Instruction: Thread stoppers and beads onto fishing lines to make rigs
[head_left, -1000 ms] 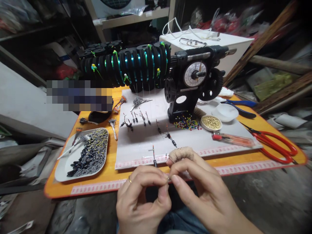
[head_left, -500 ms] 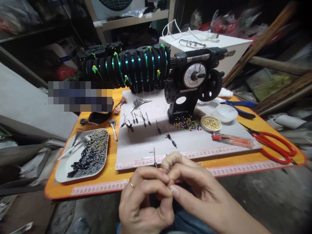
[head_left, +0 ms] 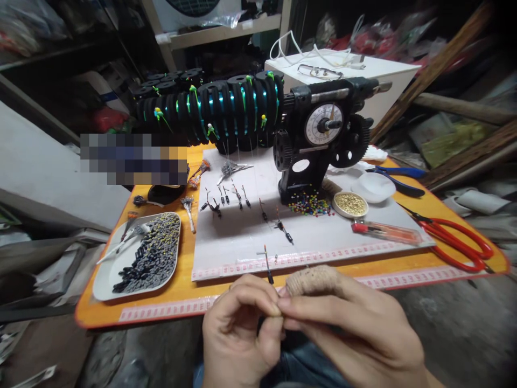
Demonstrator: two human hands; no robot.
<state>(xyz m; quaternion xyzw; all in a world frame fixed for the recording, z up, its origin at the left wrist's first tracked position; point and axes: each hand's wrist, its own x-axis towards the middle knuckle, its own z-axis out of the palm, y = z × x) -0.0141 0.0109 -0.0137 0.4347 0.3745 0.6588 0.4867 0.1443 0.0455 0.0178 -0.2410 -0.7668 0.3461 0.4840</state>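
My left hand (head_left: 244, 326) is closed, thumb and index fingertip pinched together. Fingertips of my right hand (head_left: 347, 318), with a wrapped finger, press together against the left ones. Whatever is between them is too small to make out. Just beyond the fingertips is a thin stem with an orange tip and a black lower piece (head_left: 270, 276). Several similar small black-ended pieces (head_left: 285, 231) lie or hang over the white board (head_left: 234, 237). Fine lines run down toward them from a row of black spools (head_left: 218, 110) wound with blue-green line.
A white tray (head_left: 97, 288) of small grey and black pieces is at left. Right of the black geared stand (head_left: 305, 167) are coloured-head pins (head_left: 311, 205), a dish of gold beads (head_left: 350, 205), a cutter knife (head_left: 385, 231), red-handled scissors (head_left: 460, 242) and blue pliers (head_left: 399, 175).
Both hands have moved slightly down, and the right hand has shifted right with its fingers straighter. The orange-tipped stem beyond the fingertips has moved a little to the right.
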